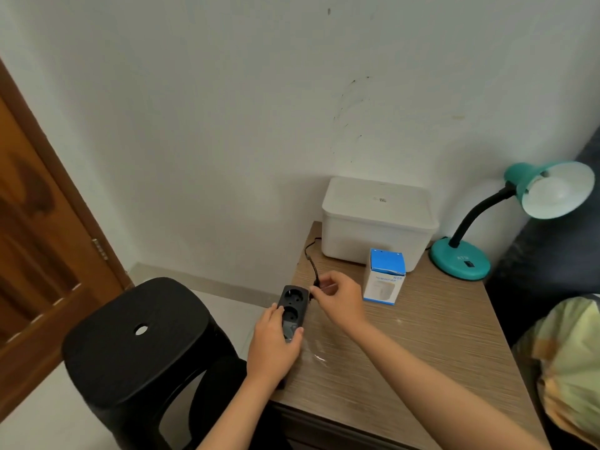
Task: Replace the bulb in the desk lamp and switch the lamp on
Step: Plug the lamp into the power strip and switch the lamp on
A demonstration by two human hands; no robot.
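Left hand [272, 345] closed around near end of power strip [292, 311], long axis running away along counter [422, 336] left edge | right hand [341, 298] pinched lamp plug [314, 289] just right of far socket, nearer grip for insertion | desk lamp [506, 222] stood far right, bulb seated, unlit.

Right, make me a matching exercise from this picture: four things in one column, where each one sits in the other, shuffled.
Things:
1. desk lamp
2. power strip
3. blue and white carton
4. white lidded box

Places:
A. in the left hand, at the table's left edge
B. against the wall, at the table's back
C. just in front of the white box
D. table's far right corner

Pairs: 1-D, 2-A, 3-C, 4-B
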